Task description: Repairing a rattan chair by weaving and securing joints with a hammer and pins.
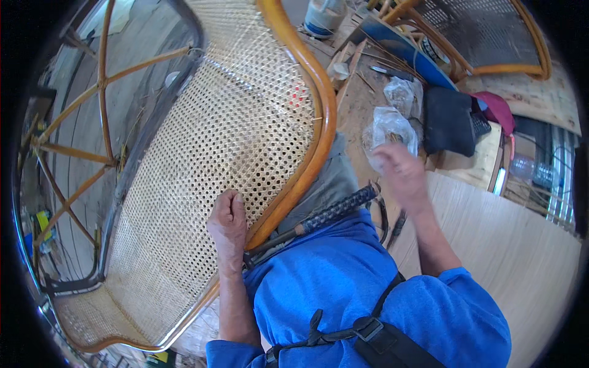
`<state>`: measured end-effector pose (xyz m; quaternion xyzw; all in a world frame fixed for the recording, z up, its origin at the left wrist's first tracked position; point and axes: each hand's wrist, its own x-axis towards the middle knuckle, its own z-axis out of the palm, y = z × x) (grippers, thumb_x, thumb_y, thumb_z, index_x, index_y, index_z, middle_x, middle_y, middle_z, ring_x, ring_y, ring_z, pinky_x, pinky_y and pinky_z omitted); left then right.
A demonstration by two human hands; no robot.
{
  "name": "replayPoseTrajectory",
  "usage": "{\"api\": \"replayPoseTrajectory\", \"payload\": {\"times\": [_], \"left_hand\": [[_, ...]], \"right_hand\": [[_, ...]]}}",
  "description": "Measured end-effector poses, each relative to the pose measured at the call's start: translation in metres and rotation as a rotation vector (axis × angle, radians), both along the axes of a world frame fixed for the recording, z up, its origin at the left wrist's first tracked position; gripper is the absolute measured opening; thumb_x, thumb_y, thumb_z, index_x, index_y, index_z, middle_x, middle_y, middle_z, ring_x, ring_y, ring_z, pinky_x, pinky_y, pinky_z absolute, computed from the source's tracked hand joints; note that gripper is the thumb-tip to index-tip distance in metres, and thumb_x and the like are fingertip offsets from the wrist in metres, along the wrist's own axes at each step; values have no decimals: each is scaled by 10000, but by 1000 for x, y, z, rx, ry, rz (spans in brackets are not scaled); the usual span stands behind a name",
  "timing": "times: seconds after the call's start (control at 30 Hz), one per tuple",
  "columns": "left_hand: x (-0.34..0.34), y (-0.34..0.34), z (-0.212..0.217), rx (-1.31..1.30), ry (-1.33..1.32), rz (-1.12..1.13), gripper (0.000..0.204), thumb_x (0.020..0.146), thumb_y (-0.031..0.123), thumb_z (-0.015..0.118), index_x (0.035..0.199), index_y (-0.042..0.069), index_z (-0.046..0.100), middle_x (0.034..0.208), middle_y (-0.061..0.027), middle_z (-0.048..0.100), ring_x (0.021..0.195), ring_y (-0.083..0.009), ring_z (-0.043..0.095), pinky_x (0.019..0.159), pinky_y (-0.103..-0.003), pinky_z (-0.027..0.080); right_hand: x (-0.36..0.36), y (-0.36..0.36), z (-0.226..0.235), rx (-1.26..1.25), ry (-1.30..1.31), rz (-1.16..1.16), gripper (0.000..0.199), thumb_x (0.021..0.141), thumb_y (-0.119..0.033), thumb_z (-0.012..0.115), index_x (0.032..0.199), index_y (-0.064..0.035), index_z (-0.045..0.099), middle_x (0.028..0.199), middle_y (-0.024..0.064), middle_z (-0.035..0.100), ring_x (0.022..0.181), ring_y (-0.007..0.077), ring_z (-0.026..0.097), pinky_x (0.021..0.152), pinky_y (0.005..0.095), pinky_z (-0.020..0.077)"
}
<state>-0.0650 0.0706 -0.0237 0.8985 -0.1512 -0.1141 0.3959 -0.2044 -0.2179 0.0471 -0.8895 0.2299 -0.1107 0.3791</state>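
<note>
A woven cane panel (202,141), pale and full of small holes, lies tilted across the left of my lap inside a curved varnished wooden rim (325,104). My left hand (227,224) rests on the weave close to that rim, fingers curled and closed; whatever they pinch, if anything, is hidden. Red marks and a few loose strand ends show on the weave near the upper rim. My right hand (403,178) is raised off the panel, blurred by motion, in front of a clear plastic bag (392,132). Its fingers are too smeared to read.
A dark braided rod-like piece (337,208) lies at my waist. Beyond are a knife (391,73), a white bucket (325,17), a black pouch (449,121) and a maroon cap (494,110). A pale wooden board (497,245) spreads at right; another cane-backed chair (485,37) stands behind.
</note>
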Motion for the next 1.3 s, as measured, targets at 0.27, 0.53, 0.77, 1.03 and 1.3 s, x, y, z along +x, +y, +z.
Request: {"api": "replayPoseTrajectory", "payload": {"times": [0.27,0.53,0.77,1.03,1.3], "left_hand": [[11,6,-3,-39,26,30,208,915,61,463,1090,16,565,869,-81,614,689,-135,569,601,-277,476],[19,5,-1,-431,524,232,216,924,30,428,1093,16,561,888,-29,580,632,-42,465,531,-172,387],[23,5,-14,-328,594,125,170,944,92,484,1034,29,613,819,2,598,722,-48,514,648,-179,415],[23,-1,-19,-326,537,159,161,955,109,486,1014,30,613,757,11,571,574,-7,376,505,-152,269],[30,5,-31,-422,560,185,157,949,91,486,1017,12,603,729,15,544,647,-37,449,567,-159,335]], "right_hand": [[-104,-55,-61,37,226,-352,152,862,-123,596,946,-3,633,890,161,636,790,299,623,725,362,483],[-136,15,-122,55,450,-369,167,860,-169,598,880,-4,605,823,185,584,799,363,578,716,412,461],[-119,-7,-102,183,377,-562,200,880,-196,575,921,-4,612,813,186,619,774,328,615,694,390,472],[-224,16,-134,36,557,-593,162,873,-169,564,934,-27,611,847,193,625,822,353,620,729,405,486],[-215,50,-132,-39,482,-281,218,835,-31,540,1053,-40,551,996,181,553,918,368,557,788,414,470]]}}
